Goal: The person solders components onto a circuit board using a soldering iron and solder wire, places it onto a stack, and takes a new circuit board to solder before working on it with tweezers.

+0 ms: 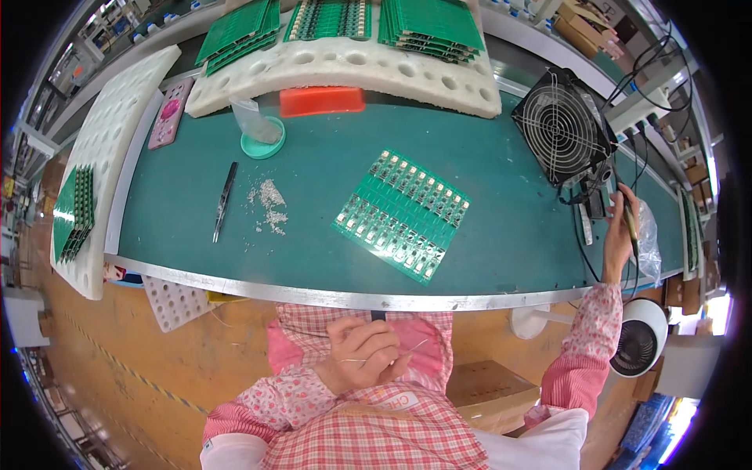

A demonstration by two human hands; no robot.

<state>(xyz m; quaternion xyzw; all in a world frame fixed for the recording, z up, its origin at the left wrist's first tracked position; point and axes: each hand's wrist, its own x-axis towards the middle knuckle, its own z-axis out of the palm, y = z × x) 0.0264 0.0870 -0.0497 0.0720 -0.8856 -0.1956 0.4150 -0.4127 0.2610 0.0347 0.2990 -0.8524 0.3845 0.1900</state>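
Note:
My right hand (619, 239), at the right end of the bench, is closed around a slim soldering iron (630, 222) beside a small dark stand (593, 202). In front of my apron, below the bench edge, my left hand (364, 352) has its fingers curled around a thin silvery solder wire (413, 347), whose end sticks out to the right. A green circuit board panel (403, 213) with rows of small white components lies askew on the bench mat. To its left is a scattered heap of tiny pale parts (272, 205), with metal tweezers (225, 202) alongside.
White foam racks (345, 74) at the back hold stacked boards (431, 27); another foam slab (125, 149) stands left. A black fan (560, 121), cables and a clear plastic bag (648, 243) crowd the right. A red tray (322, 101), turquoise lid (262, 149) and pink phone (170, 113) lie behind.

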